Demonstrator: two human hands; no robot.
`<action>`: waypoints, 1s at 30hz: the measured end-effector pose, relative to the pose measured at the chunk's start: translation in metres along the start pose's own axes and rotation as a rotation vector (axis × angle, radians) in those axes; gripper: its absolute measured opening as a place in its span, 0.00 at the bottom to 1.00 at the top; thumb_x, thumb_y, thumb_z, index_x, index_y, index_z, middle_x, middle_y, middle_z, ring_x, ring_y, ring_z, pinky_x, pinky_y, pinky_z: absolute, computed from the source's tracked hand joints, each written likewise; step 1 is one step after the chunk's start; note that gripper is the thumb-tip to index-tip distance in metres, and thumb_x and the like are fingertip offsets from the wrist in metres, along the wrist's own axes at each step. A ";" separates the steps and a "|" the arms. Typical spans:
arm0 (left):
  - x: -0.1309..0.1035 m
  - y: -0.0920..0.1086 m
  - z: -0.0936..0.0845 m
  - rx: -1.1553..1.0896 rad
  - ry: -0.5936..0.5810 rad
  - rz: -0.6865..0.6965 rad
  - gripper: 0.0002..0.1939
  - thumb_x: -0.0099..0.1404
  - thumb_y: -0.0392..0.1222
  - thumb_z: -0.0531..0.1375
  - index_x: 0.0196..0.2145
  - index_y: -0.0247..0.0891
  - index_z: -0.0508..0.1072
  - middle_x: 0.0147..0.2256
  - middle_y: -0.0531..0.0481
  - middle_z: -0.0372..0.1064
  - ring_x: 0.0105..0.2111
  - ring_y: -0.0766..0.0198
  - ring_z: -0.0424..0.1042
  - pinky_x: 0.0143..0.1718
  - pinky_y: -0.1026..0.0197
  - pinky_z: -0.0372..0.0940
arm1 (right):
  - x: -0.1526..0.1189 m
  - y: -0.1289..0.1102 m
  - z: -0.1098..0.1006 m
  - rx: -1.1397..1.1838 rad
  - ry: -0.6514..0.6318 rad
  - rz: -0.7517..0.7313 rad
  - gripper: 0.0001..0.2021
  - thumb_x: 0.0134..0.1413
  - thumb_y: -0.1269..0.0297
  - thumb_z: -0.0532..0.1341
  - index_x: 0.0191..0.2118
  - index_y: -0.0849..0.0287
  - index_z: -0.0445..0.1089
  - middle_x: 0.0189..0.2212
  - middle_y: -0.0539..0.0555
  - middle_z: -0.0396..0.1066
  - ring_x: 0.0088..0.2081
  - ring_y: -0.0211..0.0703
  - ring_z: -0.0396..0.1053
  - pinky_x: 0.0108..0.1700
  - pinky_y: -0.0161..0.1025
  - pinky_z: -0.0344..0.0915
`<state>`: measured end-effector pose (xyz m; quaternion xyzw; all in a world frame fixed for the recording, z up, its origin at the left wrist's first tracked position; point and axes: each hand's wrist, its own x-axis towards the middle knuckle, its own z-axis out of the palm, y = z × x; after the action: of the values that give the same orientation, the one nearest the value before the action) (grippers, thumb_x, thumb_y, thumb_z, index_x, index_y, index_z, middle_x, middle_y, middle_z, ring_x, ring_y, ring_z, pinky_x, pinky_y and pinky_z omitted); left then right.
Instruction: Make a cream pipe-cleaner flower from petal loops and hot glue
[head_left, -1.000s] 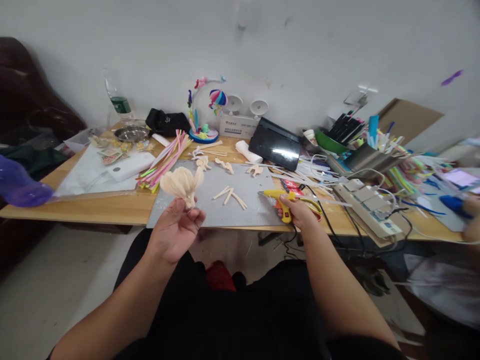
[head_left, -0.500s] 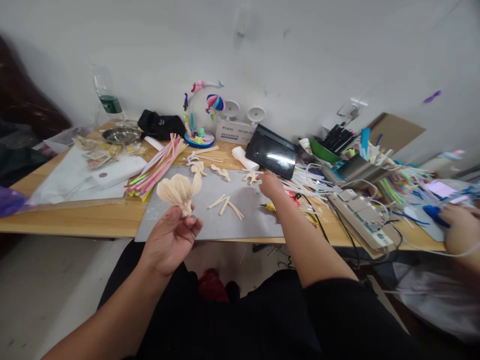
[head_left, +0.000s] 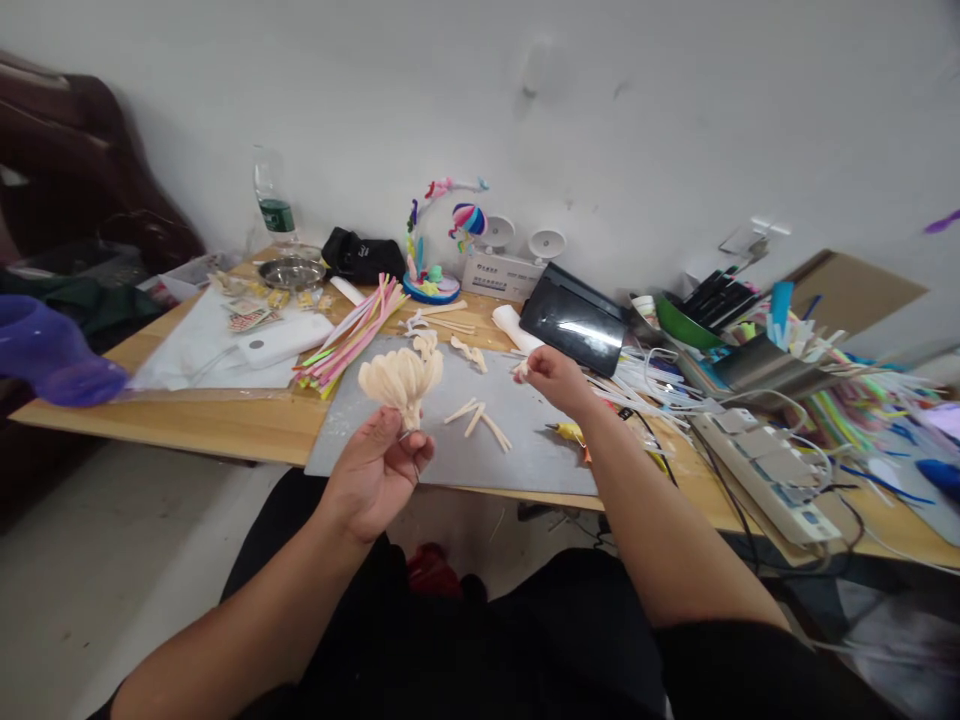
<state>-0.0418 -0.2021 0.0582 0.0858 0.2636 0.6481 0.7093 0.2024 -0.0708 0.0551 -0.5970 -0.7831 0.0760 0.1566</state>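
Note:
A cream flower-like piece (head_left: 401, 382) stands upright by its stem between the fingers of my left hand (head_left: 382, 470). My right hand (head_left: 553, 380) is closed in a pinch on a small cream piece (head_left: 521, 371), above the back right of the grey mat (head_left: 450, 465). Short cream strips (head_left: 480, 418) lie on the mat between my hands. A curled cream piece (head_left: 469, 353) rests farther back. Below my right hand is a yellow tool (head_left: 568, 431), partly hidden by my forearm.
Coloured strips (head_left: 352, 335) lie left of the mat. Behind it stand a decorated arch (head_left: 431, 285) and a black tray-like object (head_left: 576, 318). A power strip (head_left: 765, 480) and cables are at the right, a purple object (head_left: 64, 350) at the far left.
The view has turned left, so the table appears shifted right. The small cream piece has been lifted from the mat in my right hand. The other person's hand has left the view.

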 end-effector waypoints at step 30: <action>-0.045 -0.025 0.015 0.221 -0.129 0.137 0.11 0.45 0.35 0.68 0.23 0.34 0.67 0.21 0.56 0.65 0.21 0.72 0.64 0.28 0.66 0.62 | -0.128 -0.130 -0.067 0.116 0.354 -0.828 0.09 0.56 0.74 0.51 0.34 0.59 0.67 0.31 0.55 0.72 0.36 0.42 0.66 0.37 0.40 0.66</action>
<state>-0.0136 -0.2463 0.0712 0.2224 0.2808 0.6554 0.6649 0.1370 -0.2336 0.1380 -0.2278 -0.9115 -0.0527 0.3383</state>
